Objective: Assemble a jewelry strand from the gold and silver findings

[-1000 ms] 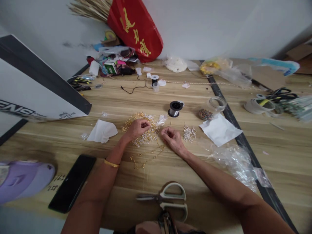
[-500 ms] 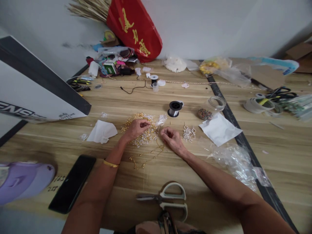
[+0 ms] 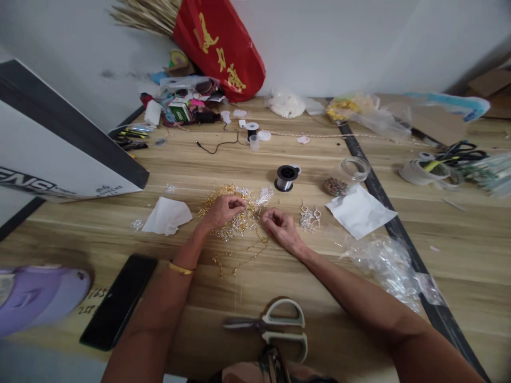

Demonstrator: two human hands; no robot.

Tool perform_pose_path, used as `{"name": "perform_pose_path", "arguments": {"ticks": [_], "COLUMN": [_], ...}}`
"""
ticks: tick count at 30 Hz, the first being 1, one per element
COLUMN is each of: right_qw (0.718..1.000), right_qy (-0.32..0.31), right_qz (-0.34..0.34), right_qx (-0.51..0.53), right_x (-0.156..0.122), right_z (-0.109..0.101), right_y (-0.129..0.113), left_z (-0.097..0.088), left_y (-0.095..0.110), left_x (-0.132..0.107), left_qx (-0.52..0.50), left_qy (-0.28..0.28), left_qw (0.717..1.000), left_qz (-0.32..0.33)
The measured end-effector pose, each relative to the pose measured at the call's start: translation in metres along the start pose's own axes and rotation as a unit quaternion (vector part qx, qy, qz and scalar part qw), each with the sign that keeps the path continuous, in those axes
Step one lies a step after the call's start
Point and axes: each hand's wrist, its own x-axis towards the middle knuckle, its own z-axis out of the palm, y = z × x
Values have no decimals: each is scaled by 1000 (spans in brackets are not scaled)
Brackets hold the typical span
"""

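My left hand (image 3: 227, 209) rests over a heap of gold and clear beads (image 3: 235, 229), its thumb and fingertips pinched together. To the right of the heap, my right hand (image 3: 281, 226) is closed in a pinch just above the table. Whatever sits between the fingertips of either hand is too small to make out. A thin gold beaded chain (image 3: 233, 271) loops on the wood below the hands, and one end runs up toward the gap between them. Silvery strands (image 3: 264, 196) lie at the heap's upper right. Beside my right hand is a small cluster of silver pieces (image 3: 309, 219).
Scissors (image 3: 279, 322) lie near the front edge, a black phone (image 3: 118, 301) at the left. A wire spool (image 3: 286, 178) stands behind the hands. White paper (image 3: 361, 211), a glass jar (image 3: 354, 170) with beads and crumpled clear plastic (image 3: 383, 266) are on the right.
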Motion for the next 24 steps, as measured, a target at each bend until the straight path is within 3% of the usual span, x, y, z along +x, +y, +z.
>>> {"name": "perform_pose_path", "arguments": {"ticks": [24], "right_qw": [1000], "right_qy": [-4], "right_qz": [-6], "right_qx": [-3], "right_x": [0], "right_z": [0], "right_y": [1], "left_z": [-6], "left_y": [-2], "left_x": [1], "left_qx": [-7], "left_qy": [21], "left_qw": [1000], "left_qz": [-5]}}
